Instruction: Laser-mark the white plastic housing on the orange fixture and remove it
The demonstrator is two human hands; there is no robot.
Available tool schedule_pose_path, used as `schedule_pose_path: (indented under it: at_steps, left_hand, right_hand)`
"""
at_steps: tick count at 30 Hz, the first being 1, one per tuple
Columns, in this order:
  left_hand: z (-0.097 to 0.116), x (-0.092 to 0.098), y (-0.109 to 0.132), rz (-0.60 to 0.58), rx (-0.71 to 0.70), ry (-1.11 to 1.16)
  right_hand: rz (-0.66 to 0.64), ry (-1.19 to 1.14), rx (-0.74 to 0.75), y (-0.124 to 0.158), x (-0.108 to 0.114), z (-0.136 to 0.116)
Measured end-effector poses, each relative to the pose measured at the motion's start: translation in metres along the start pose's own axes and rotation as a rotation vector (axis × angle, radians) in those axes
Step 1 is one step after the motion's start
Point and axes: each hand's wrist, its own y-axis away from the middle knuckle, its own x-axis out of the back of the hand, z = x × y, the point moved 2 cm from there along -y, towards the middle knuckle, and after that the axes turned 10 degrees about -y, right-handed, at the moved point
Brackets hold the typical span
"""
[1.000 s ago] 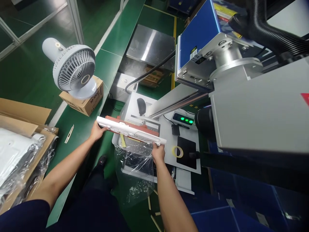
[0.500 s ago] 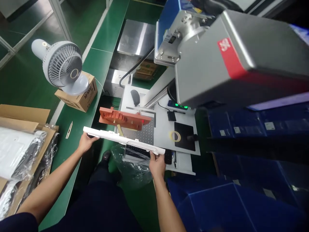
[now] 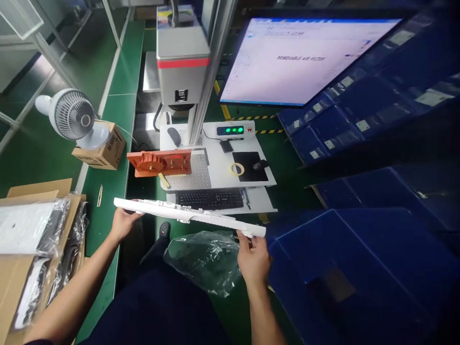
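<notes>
— Green benches run along the left, with a fan on a small box; ahead stands a marking machine over a white table, and a big screen glows behind it. Where's the part?

— Off the table, in the air over the lap. It's a long white panel, held nearly level, apart from the orange jig and nearer than the keyboard.

— And the hands?

— Left hand is closed around the left end. Right hand pinches the right end from below, fingers curled up to it.

— How would you carry it well?

— I'd judge it long and thin, so likely to flex; holding both ends as now, level, seems right. Keep it from twisting.

— Anything in the way?

— A crumpled clear bag lies just beneath, and blue bins crowd the right side. That right end is near the bins' edge, so I'd mind it when swinging. Bagged white parts fill a carton on the left.
</notes>
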Motion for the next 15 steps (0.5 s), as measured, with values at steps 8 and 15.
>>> schedule_pose_path:
  at_steps: [8, 15]
  left_hand:
    - [0.049, 0.027, 0.036, -0.122, -0.256, -0.067]
    - [0.085, 0.057, 0.086, -0.752, -0.461, -0.049]
  right_hand:
    - [-0.060, -0.153, -0.102, 0.011, 0.052, 0.035]
    - [-0.166, -0.182, -0.036, 0.002, 0.060, 0.056]
